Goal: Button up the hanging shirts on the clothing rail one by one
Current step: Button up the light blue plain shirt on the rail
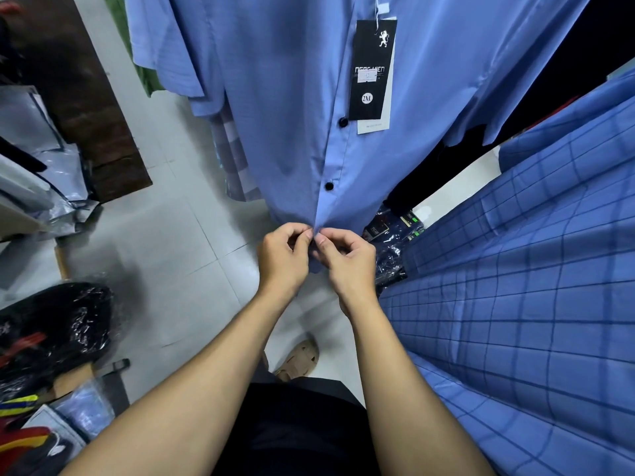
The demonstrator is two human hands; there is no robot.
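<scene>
Head view: the left hand [281,255] and right hand [347,259] are both pinching the lower front edge of the blue shirt [285,97] hanging ahead. A checked shirt [515,304] is crowding in at the right; a black bag [58,324] is lying on the floor [165,235].

Head-worn wide-angle view, facing forward and down, close to shirt [292,115]
</scene>
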